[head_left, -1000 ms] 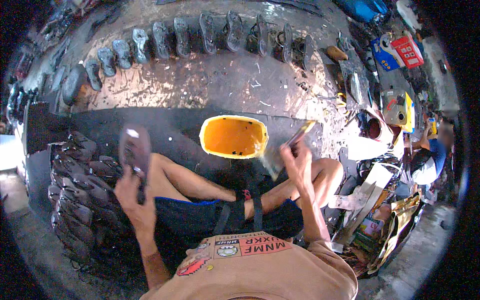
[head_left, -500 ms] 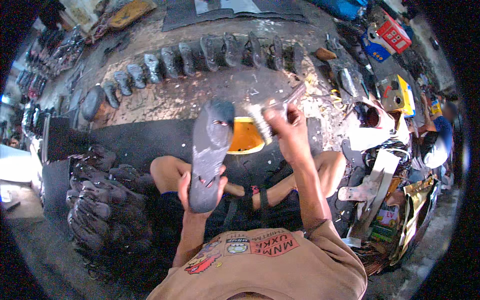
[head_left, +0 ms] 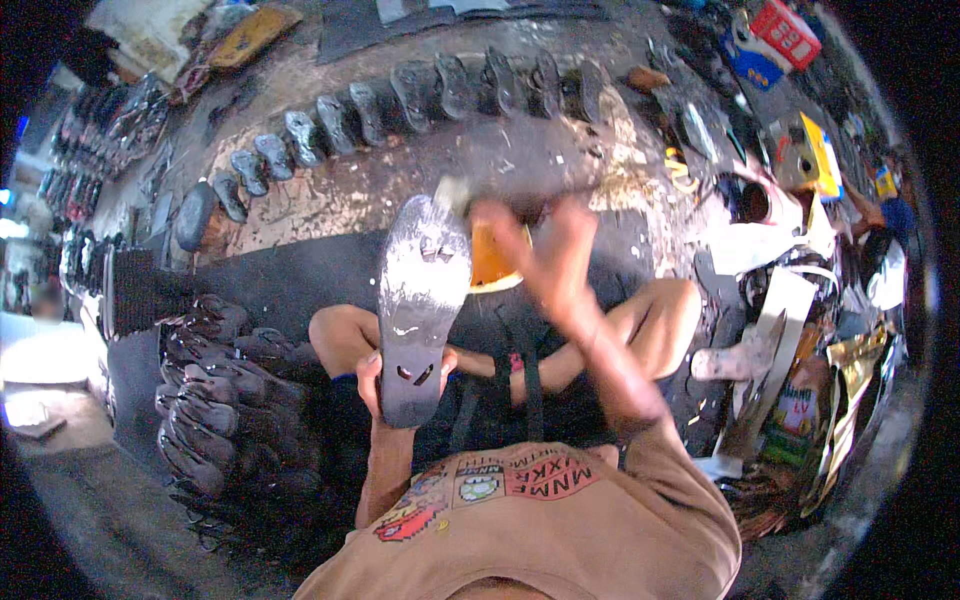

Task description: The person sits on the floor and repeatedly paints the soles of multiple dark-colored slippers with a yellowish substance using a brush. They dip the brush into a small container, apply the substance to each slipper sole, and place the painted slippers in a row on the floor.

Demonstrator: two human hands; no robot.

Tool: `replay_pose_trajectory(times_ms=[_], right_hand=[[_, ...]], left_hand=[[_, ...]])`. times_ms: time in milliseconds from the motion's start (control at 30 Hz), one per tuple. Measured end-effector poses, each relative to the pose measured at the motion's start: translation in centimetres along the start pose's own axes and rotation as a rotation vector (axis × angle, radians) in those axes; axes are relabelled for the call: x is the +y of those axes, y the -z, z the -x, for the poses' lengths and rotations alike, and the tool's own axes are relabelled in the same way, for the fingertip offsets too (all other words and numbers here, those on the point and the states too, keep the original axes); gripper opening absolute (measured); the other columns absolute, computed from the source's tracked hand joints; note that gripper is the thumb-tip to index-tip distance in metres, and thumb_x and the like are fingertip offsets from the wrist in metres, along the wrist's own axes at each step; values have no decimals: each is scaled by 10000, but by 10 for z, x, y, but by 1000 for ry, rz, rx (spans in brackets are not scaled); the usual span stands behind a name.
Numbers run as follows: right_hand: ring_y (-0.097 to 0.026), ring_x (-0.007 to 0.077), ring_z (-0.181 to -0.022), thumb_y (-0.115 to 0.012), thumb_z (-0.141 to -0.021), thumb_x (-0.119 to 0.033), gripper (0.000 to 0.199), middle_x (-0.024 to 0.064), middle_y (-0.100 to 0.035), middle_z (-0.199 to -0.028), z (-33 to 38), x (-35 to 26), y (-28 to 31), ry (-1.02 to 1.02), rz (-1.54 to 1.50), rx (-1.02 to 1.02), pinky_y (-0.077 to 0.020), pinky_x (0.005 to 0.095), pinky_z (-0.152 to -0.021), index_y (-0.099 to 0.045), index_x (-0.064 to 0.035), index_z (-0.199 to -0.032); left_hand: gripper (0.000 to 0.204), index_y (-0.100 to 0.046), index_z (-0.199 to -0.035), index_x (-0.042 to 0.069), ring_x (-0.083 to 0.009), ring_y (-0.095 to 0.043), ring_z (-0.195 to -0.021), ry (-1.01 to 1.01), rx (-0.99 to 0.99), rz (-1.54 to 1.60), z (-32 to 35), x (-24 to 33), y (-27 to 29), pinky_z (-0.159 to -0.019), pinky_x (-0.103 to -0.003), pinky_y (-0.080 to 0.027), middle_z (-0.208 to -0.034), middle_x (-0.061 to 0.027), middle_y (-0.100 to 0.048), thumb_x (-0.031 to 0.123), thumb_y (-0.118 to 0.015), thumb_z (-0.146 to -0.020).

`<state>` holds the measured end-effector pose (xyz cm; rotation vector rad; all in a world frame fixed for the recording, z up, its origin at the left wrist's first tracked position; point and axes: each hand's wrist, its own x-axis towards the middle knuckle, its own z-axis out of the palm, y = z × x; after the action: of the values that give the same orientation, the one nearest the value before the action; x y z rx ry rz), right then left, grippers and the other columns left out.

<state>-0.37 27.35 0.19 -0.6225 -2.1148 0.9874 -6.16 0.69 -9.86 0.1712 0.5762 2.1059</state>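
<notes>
My left hand (head_left: 369, 388) grips the heel end of a dark grey sandal sole (head_left: 412, 325), its toe end pointing away from me. Slots are cut through the sole near both ends. A wet, bright sheen covers its front half. My right hand (head_left: 548, 262), blurred by motion, holds a brush (head_left: 453, 194) whose pale bristles are at the sole's toe edge. Whether the bristles touch the sole I cannot tell. Below my right hand is a yellow-rimmed container (head_left: 497, 289) of amber liquid, partly hidden by the hand and the sole.
Several dark soles (head_left: 413, 97) stand in a curved row beyond my hands. A heap of dark sandals (head_left: 205, 405) lies by my left knee. To the right are a yellow-sided box (head_left: 822, 155), a red and blue box (head_left: 760, 55) and scraps. A black mat (head_left: 290, 285) lies before me.
The brush has moved left, from above the container to the sole's toe end. The sole is tilted differently, and its front half now shines brightly. The whole view has shifted slightly.
</notes>
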Motion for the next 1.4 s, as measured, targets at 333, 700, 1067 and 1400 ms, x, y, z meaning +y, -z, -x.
replay_pose_trajectory(times_ms=[333, 700, 1067, 1400], right_hand=[[-738, 163, -763, -882, -831, -227, 280, 97, -794, -874, -38, 3, 32, 81, -106, 110, -583, 326, -719, -787, -23, -998], [-718, 236, -695, -855, -830, -357, 321, 116, -728, -780, 16, -18, 0, -128, -358, -10, -553, 379, -584, -765, -57, -897], [-731, 185, -725, -886, -810, -271, 274, 121, -759, -806, 92, -26, 1, -39, -367, -147, -573, 351, -633, -780, -29, -883], [-728, 236, -755, -855, -840, -236, 200, 77, -750, -850, 24, 13, 21, -22, -190, 51, -584, 389, -642, -772, -68, -912]], left_hand=[[663, -545, -1354, -20, -209, -625, -777, 95, 73, -67, -34, -1, -20, -634, -304, -525, -1075, -198, -664, 537, -496, -997], [479, -630, -1311, 112, -201, -719, -848, 71, 369, -79, -62, -14, -77, -755, -366, -633, -1069, -86, -714, 497, -486, -1064], [489, -630, -1343, 102, -272, -707, -1054, -40, 181, -10, -84, 8, -46, -875, -457, -619, -1228, -128, -702, 478, -495, -1062], [441, -590, -1335, 16, -250, -671, -1166, -187, 246, -1041, -81, -8, -65, -1014, -401, -533, -1287, -124, -695, 304, -609, -1002]])
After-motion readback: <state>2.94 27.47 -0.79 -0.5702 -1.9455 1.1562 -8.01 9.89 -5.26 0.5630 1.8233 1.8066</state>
